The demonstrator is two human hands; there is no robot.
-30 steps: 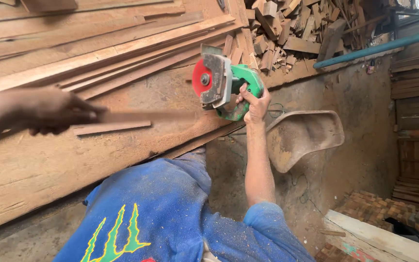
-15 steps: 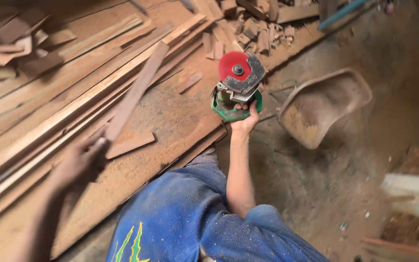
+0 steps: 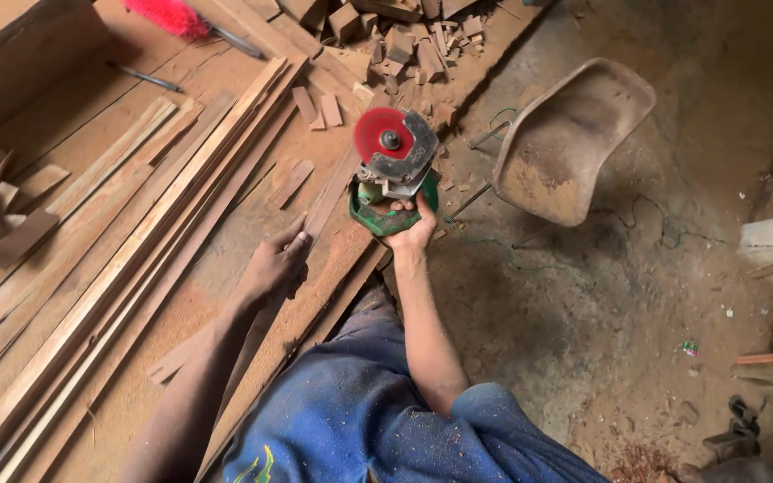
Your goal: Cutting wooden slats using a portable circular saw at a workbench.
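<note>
Right hand [image 3: 411, 231] being clenched around green body of one handheld circular saw [image 3: 393, 170], red blade being turned up toward camera. Left hand [image 3: 277, 265] being pressed on one long thin wooden strip [image 3: 293, 259], fingers curled over its edge; strip being laid diagonally across wide sawdust-covered board [image 3: 252, 233], its far end just beside saw. Many long slats [image 3: 127, 241] being stacked at left. Offcut blocks [image 3: 395, 36] being heaped beyond saw. One upturned plastic chair seat [image 3: 565, 134] being coated inside with sawdust. One red brush [image 3: 172, 18] being left at top.
</note>
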